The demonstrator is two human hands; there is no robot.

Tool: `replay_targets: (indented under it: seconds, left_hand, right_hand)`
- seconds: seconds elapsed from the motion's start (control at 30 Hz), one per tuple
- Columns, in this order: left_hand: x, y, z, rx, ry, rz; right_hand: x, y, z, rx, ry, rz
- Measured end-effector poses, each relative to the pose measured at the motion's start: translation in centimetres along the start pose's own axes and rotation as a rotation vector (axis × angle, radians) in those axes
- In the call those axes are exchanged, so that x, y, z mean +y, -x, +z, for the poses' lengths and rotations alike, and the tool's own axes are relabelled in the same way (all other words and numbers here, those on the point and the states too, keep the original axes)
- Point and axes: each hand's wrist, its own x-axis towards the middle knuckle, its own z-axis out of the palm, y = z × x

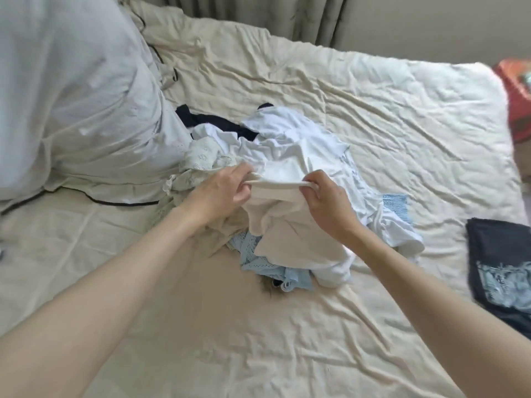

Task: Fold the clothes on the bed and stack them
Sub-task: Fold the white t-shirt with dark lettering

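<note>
A loose pile of clothes (290, 145) lies in the middle of the bed (201, 326): white pieces on top, a pale blue knit (258, 262) underneath, a dark garment (212, 122) at the back. My left hand (227, 188) and my right hand (327, 202) each pinch one end of the rolled hem of a cream garment (284, 222). They hold it stretched between them, just above the pile, and the rest of it hangs down over the blue knit.
A folded dark garment with a pale print (500, 259) lies at the bed's right edge. A big white pillow (66, 96) fills the upper left. Curtains (258, 12) hang behind the bed, and something red (520, 99) sits beyond the far right corner.
</note>
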Motion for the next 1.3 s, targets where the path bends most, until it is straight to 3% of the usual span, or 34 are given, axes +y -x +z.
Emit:
replay_targets:
  seconds: [0.17,0.4,0.6,0.73,0.97,1.13,1.3]
  left_hand:
    - [7.9,0.8,-8.3,0.057,0.111,0.07]
    - [19.1,7.9,-21.3,0.347,-0.103,0.204]
    - [24.2,17.0,-30.8,0.568,-0.287,0.159]
    - [26.3,24.1,-34.5,0.66,-0.458,0.032]
    - [26.2,35.5,-37.7,0.879,-0.431,-0.247]
    - [24.8,41.4,-38.9,1.034,-0.178,-0.448]
    - [24.6,46.4,-39.2,1.047,0.059,-0.378]
  right_hand:
    - [-6.6,2.5,-9.5,0.077,0.08,-0.146]
    - [-18.1,7.6,-21.0,0.154,0.199,-0.434]
    - [-27.0,12.4,-26.6,0.106,0.25,-0.644]
    - [-31.0,15.5,-27.2,0.088,0.329,-0.668]
    - [-37.3,20.2,-24.2,-0.121,0.322,-0.597]
    - [-42.1,23.5,-20.9,-0.278,0.201,-0.592]
    - [-45.2,24.8,-18.9,-0.186,0.136,-0.629]
